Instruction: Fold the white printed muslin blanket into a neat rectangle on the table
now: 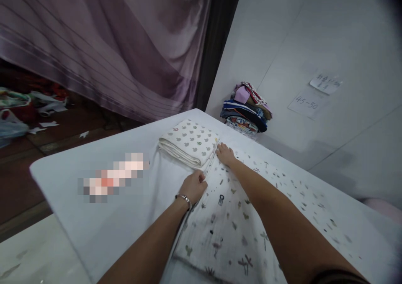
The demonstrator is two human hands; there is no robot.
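White thin cloth printed with small palms, cacti and other dark motifs (pixel 226 221) lies loosely spread on the white table with rounded corners (pixel 94 234). It runs from the near edge towards the far corner, passes under the right forearm, and reaches across to the right side; shallow creases show.

Left hand (pixel 194 186), wearing a silver-coloured metal bracelet (pixel 184 199): fingers curled closed, thumb against forefinger, pinching the cloth's left border. Right hand (pixel 225 154): set farther in, palm down, fingers bent onto the cloth; cannot tell whether they grasp it or only press.

Folded white fabric block with grey rounded motifs (pixel 191 139): near the far corner, layered folds facing the left and near edges. Its right-hand corner is just beside the right fingertips; contact unclear.

Pixelated patch (pixel 116 177): towards the left edge, contents unreadable.

Pile of folded multicoloured clothes (pixel 246 108): by the right edge, close to the pale grey wall (pixel 276 24); support unclear. Paper note on wall reads "45-50" (pixel 307 104). Mauve draped curtain (pixel 125 37) hangs beyond the far left edge.
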